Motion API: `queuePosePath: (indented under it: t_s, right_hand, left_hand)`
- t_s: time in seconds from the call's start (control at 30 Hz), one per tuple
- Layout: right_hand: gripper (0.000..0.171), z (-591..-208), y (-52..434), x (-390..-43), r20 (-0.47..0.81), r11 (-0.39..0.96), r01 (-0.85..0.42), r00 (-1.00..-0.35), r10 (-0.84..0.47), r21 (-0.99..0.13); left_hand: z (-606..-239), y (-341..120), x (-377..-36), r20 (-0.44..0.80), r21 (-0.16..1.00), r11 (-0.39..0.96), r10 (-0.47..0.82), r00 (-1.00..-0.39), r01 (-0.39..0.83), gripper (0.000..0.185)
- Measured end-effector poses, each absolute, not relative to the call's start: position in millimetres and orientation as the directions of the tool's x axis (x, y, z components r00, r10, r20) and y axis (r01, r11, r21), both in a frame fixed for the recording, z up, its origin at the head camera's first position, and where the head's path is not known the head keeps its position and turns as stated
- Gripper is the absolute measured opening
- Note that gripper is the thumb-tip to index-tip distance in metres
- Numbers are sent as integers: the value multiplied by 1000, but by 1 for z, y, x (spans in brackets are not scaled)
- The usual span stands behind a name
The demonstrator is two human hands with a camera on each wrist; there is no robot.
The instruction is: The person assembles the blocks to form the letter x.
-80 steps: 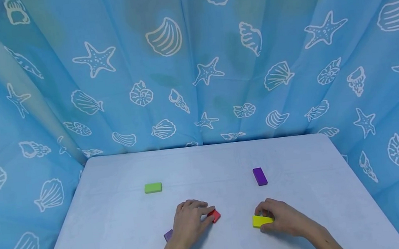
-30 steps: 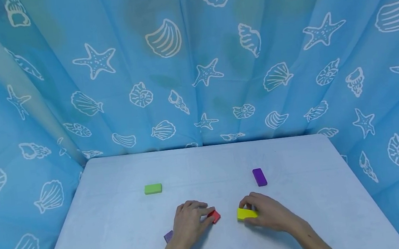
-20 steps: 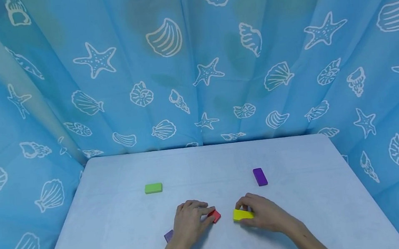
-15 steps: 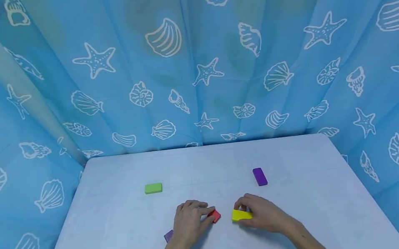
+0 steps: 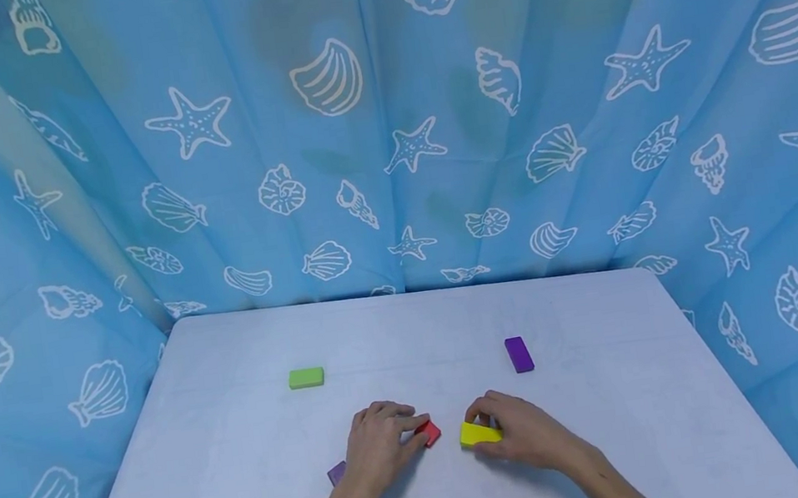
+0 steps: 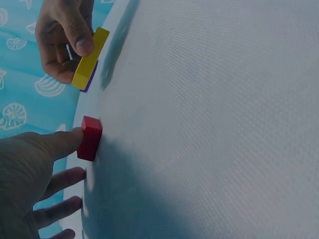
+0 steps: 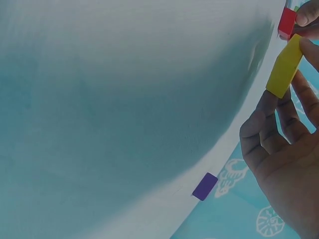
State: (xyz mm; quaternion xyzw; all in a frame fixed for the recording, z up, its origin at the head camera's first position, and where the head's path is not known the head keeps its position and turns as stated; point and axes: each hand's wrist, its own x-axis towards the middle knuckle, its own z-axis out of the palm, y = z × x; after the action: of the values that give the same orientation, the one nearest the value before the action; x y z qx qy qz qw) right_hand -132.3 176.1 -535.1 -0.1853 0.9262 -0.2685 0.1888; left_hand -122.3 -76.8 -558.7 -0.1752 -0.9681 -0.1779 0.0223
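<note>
Head view, left hand: the left hand (image 5: 377, 441) lies low on the pale desk (image 5: 242, 438), fingers curled, its fingertips pinching a red block (image 5: 431, 432) that stands on the desk at centre near.
Head view, right hand: the right hand (image 5: 521, 431) holds a yellow block (image 5: 480, 433) in a narrow grip, thumb on the near side and fingers on the far side; the block sits just right of the red one, a small gap between them.
Head view, other pieces: a purple block (image 5: 519, 353) lies farther off to the right, a green block (image 5: 306, 377) farther off to the left, and a small purple piece (image 5: 336, 473) peeks out by the left wrist.
Left wrist view: the red block (image 6: 91, 138) stands on its edge with a fingertip against it; the yellow block (image 6: 89, 59) is carried on edge, and whether it rests on the desk is unclear.
Right wrist view: the yellow block (image 7: 284, 66) is pinched by its long faces, its far end close to the red block (image 7: 287, 22).
Doing it well: I judge the yellow piece should be kept upright and square, brought in slowly, with the left fingertips steadying the red one so that neither tips.
</note>
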Motion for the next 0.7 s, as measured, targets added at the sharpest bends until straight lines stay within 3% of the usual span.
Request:
queuePosePath:
  t_s: [0.7]
  right_hand:
    - [35,-541,163,-121,-205,785,-266,-873,-443,-560]
  left_hand:
    - [-558,-76,-121,92,358,871,326,-941,337,32]
